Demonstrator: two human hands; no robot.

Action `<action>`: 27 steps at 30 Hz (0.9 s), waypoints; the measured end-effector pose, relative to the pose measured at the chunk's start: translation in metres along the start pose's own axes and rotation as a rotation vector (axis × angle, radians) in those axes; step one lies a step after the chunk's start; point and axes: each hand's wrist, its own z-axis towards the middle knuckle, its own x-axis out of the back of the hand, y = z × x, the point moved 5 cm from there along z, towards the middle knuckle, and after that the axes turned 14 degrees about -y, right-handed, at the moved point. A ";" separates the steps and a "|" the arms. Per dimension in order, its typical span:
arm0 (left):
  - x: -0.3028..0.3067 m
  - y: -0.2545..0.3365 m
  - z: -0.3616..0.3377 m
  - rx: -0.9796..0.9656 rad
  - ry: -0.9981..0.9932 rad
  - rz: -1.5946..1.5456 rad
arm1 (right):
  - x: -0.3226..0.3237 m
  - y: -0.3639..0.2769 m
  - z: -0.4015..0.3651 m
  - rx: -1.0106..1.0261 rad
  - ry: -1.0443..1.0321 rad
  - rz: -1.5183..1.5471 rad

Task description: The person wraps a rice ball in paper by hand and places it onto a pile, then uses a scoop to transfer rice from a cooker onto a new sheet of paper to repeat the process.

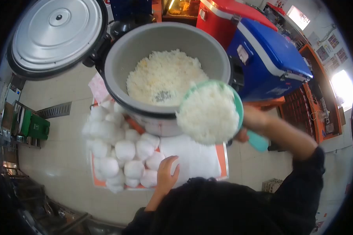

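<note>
My right hand (252, 122), blurred by motion, is closed around the handle of a green plastic scoop (240, 107). Cooked white rice (210, 113) is heaped in the scoop, above the front right rim of a large rice cooker (115, 62). Inside the pot lies more rice (164, 74), with a patch of the bottom showing. Lower down, my left hand (167, 174) rests at the edge of a stack of flat white bags (192, 156), thumb and fingers apart. Filled, rounded white bags (125, 150) are piled just left of it.
The cooker's metal lid (59, 29) stands raised at upper left. Blue (266, 58) and red (223, 19) cool boxes stand behind at right. An orange-edged table (223, 160) bears the bags. A green bin (37, 127) is on the left.
</note>
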 end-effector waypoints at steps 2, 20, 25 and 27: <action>-0.031 -0.011 -0.015 0.050 -0.030 0.054 | 0.005 0.076 0.014 -0.012 -0.050 0.127; -0.088 -0.036 -0.045 0.405 -0.051 0.423 | 0.036 0.244 0.133 0.376 0.580 -1.395; -0.086 -0.037 -0.046 0.355 -0.056 0.407 | 0.028 0.246 0.139 0.428 0.375 -1.533; -0.085 -0.040 -0.049 0.349 -0.066 0.400 | 0.020 0.229 0.139 0.336 0.391 -1.496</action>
